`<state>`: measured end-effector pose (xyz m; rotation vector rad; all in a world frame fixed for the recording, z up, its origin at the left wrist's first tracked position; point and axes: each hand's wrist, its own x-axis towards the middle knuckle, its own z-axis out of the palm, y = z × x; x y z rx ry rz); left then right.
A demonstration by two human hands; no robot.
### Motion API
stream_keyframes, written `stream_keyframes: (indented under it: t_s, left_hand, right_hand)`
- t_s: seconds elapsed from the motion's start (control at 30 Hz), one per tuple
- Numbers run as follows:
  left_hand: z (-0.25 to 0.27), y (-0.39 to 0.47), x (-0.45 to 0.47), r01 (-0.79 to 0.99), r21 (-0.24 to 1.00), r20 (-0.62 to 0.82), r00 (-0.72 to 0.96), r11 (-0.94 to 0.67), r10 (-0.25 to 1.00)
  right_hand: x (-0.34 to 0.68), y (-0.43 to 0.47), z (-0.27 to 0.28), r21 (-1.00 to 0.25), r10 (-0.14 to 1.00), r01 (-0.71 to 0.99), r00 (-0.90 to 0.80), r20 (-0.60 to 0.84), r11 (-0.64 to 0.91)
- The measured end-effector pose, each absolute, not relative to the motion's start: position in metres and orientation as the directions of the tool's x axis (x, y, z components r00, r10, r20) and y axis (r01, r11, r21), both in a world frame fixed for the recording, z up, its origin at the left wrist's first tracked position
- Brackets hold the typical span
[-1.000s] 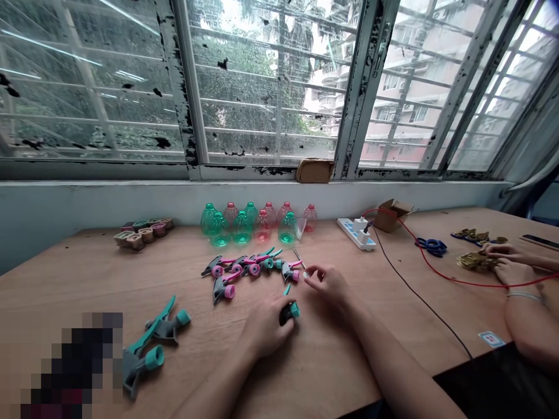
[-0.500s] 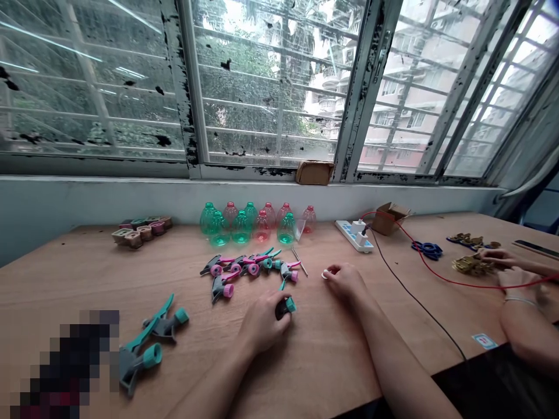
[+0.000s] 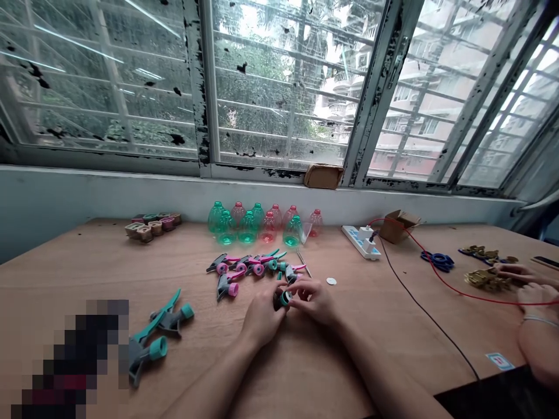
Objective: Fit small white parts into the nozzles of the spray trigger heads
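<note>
My left hand (image 3: 263,314) is closed around a dark grey spray trigger head with a teal collar (image 3: 285,298). My right hand (image 3: 313,299) meets it, fingertips pinched at the collar's mouth, where a small white disc (image 3: 289,295) partly shows; the fingers hide the rest. A similar white disc (image 3: 331,281) lies flat on the table just beyond my right hand. Past my hands lies a cluster of trigger heads with pink or teal parts (image 3: 257,269). Two grey-and-teal trigger heads (image 3: 158,349) rest to the left, nearer me.
Green and red clear bottles (image 3: 247,228) stand along the wall. A metal rod (image 3: 304,263), power strip (image 3: 360,242), cardboard box (image 3: 396,227) and blue cord bundle (image 3: 437,261) lie rightward. Cables cross the table. At far right, another person's hands (image 3: 526,285) touch gold-coloured pieces (image 3: 488,279).
My right hand has moved left from the white disc on the table to the trigger head's collar. White now shows at the collar's mouth. The view has shifted slightly.
</note>
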<state>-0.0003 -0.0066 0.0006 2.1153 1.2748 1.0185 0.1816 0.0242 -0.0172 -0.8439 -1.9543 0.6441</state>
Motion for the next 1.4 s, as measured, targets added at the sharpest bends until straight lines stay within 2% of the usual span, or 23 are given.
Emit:
stream_keyframes:
  t_s: [0.27,0.4,0.67,0.97,1.13,1.23,1.4]
  left_hand:
    - [0.0009,-0.0070,0.0007,0.543,0.704,0.346,0.301,-0.458,0.888]
    - [-0.0006,-0.0062,0.0001,0.549,0.707,0.337,0.292,-0.446,0.895]
    - [0.0028,-0.0083,0.0000,0.609,0.627,0.342,0.346,-0.486,0.874]
    - [0.0053,-0.0091,0.0015,0.667,0.570,0.330,0.347,-0.479,0.878]
    - [0.0069,-0.0094,0.0016,0.689,0.551,0.296,0.367,-0.472,0.882]
    - [0.0072,-0.0092,0.0014,0.676,0.556,0.308,0.373,-0.484,0.875]
    - [0.0080,-0.0103,0.0023,0.647,0.579,0.326,0.373,-0.496,0.868]
  right_hand:
    - [0.1855,0.0255,-0.0231,-0.720,0.773,0.302,-0.364,0.519,0.625]
    - [0.1841,0.0228,-0.0211,-0.672,0.755,0.349,-0.363,0.546,0.653]
    - [0.1839,0.0206,-0.0207,-0.614,0.730,0.395,-0.395,0.558,0.683]
    - [0.1839,0.0173,-0.0176,-0.441,0.681,0.529,-0.453,0.576,0.725]
    - [0.1833,0.0180,-0.0162,-0.378,0.630,0.521,-0.488,0.604,0.765]
    - [0.1826,0.0202,-0.0157,-0.421,0.645,0.498,-0.482,0.593,0.758]
    - [0.1826,0.0224,-0.0185,-0.573,0.732,0.456,-0.437,0.523,0.681]
